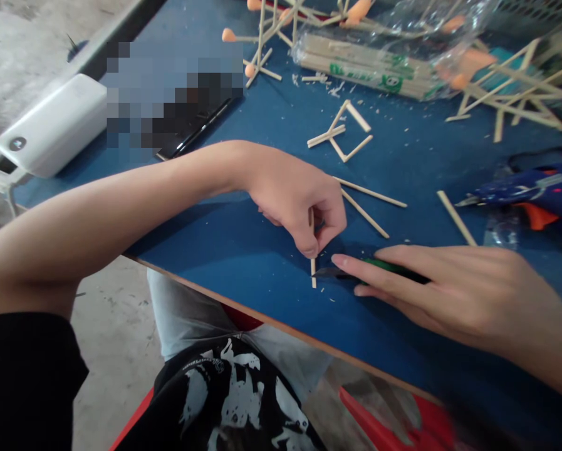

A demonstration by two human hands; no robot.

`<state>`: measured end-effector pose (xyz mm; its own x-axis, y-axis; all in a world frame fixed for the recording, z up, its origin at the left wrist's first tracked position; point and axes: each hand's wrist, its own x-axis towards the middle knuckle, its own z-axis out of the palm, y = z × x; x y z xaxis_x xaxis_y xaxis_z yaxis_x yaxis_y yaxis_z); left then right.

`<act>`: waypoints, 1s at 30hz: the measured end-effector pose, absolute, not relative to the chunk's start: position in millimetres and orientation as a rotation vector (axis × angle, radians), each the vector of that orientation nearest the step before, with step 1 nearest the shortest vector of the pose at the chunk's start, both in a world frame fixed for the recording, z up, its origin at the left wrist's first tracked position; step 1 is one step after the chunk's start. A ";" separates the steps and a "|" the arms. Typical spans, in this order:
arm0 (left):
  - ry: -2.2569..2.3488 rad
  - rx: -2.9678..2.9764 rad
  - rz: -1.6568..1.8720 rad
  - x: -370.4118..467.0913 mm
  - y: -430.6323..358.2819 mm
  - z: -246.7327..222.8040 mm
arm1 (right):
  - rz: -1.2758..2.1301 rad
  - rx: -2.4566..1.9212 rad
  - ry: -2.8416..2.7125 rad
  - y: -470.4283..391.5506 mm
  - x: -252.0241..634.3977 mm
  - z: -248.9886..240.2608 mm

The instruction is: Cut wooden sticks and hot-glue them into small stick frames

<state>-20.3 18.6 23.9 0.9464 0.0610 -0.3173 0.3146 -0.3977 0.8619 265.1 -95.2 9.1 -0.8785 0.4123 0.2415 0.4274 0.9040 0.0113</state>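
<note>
Near the front edge of the blue table (pixel 243 250), my left hand (pixel 304 200) pinches a short wooden stick (pixel 313 273), whose lower end sticks out below the fingertips. My right hand (pixel 454 288) is closed around a green-handled knife (pixel 393 269), with the index finger stretched along it. The dark blade points left and its tip meets the stick just under my left fingers. Two thin sticks (pixel 368 215) lie beside my left hand, partly hidden by it. Small shavings are scattered around the blade.
Behind the hands lies a small stick frame (pixel 344 134). At the back are a plastic-wrapped stick bundle (pixel 369 66) and stick structures with orange tips. A blue glue gun (pixel 534 194) and a loose stick (pixel 457 218) are right; a white device (pixel 55 125) and a dark phone-like object (pixel 196 125) are left.
</note>
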 end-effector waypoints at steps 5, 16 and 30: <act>0.277 1.988 -0.268 -20.2 18.0 24.7 | -0.093 -0.707 -2.855 -98.6 265.9 11.0; 0.260 1.980 -0.273 -19.7 18.4 25.2 | -0.219 -0.805 -2.892 -108.9 266.7 6.8; 0.281 1.996 -0.268 -18.7 18.0 25.3 | -0.395 -0.744 -2.972 -125.1 252.5 27.3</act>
